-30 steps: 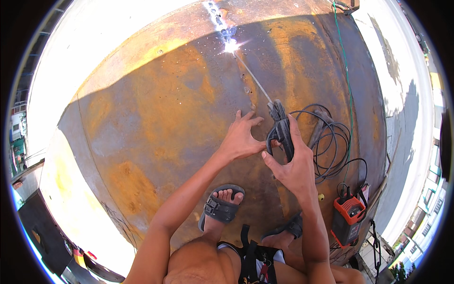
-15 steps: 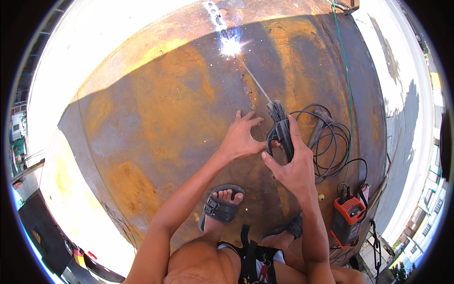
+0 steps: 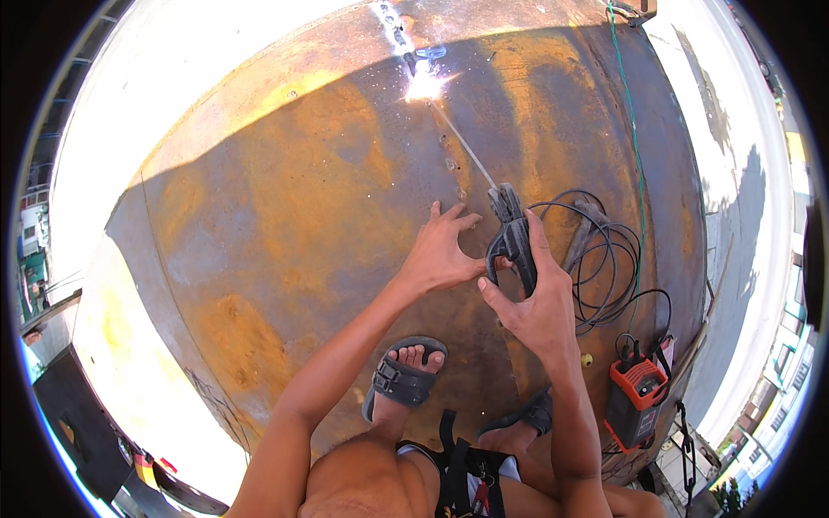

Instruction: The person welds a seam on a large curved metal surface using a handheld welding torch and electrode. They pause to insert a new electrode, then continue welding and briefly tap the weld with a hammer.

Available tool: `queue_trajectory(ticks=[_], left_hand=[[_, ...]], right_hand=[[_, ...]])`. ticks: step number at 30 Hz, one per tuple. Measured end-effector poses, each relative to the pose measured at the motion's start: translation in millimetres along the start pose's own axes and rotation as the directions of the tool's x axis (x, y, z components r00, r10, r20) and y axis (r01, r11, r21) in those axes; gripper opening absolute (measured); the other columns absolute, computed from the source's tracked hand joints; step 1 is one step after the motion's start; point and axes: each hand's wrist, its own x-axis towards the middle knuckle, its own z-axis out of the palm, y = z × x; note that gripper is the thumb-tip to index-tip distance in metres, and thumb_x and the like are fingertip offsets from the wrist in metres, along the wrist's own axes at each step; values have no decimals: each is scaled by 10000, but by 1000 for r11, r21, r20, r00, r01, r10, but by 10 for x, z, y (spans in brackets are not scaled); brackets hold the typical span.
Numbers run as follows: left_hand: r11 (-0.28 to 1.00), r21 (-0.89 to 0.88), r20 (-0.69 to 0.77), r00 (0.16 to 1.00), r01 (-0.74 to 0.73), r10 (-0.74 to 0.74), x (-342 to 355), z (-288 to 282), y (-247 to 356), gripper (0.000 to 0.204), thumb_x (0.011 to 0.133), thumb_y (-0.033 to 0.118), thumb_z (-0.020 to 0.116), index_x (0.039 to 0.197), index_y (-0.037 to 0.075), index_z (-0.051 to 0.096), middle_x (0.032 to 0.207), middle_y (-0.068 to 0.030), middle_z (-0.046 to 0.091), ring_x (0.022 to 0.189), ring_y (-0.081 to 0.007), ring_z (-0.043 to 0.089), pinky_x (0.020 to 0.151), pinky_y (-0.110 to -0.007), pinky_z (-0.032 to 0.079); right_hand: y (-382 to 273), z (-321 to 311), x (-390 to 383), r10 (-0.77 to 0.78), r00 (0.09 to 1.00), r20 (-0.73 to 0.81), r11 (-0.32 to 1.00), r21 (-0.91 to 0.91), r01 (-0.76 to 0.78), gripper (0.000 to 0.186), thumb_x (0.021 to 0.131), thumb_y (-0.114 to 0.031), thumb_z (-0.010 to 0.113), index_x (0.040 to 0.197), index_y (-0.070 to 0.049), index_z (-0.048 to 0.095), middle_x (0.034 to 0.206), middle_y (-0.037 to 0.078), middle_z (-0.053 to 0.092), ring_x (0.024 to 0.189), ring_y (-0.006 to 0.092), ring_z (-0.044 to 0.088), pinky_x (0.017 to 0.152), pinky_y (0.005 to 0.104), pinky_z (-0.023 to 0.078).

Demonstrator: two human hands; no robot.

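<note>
My right hand (image 3: 544, 311) is wrapped round a black electrode holder (image 3: 515, 242). A thin welding rod (image 3: 466, 148) sticks out of its jaws, slanting away and to the left. Where the rod's far end meets the rusty steel plate (image 3: 285, 198), a bright welding arc (image 3: 424, 85) throws sparks and hides the tip. A pale weld line (image 3: 393, 26) runs beyond the arc. My left hand (image 3: 445, 250) has its fingers spread just left of the holder, its thumb close to or touching the holder's lever; exact contact is unclear.
Coiled black cable (image 3: 611, 268) lies right of the holder beside a hammer-like tool (image 3: 587, 231). An orange and black welding machine (image 3: 637, 399) stands at the lower right. A green cord (image 3: 633, 129) runs along the right side. My sandalled foot (image 3: 408, 371) rests on the plate.
The arc's glow and sparks have changed shape, and the bright spot sits slightly nearer to me. Both hands and the electrode holder look almost unmoved.
</note>
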Motion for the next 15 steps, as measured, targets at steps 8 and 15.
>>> queue_trajectory(ticks=[8,15], left_hand=[[998,-55,66,998,15,-12,46,-3,-39,1206,622,794,911,1476,-25,669,1717,-295,407,1590,-636,243,1270,-676,332],[999,-39,48,999,20,-18,23,-12,-5,1212,621,792,913,1475,-33,667,1711,-296,417,1587,-637,252,1266,-680,334]], right_hand=[[-5,1,-5,-9,1000,-8,1000,-2,9,1016,818,-187,886,1682,-11,382,1214,219,772,1121,359,781,1003,446,590],[2,2,-8,-16,1000,-8,1000,-8,16,1018,819,-190,885,1684,-12,378,1212,223,772,1119,363,782,1001,449,592]])
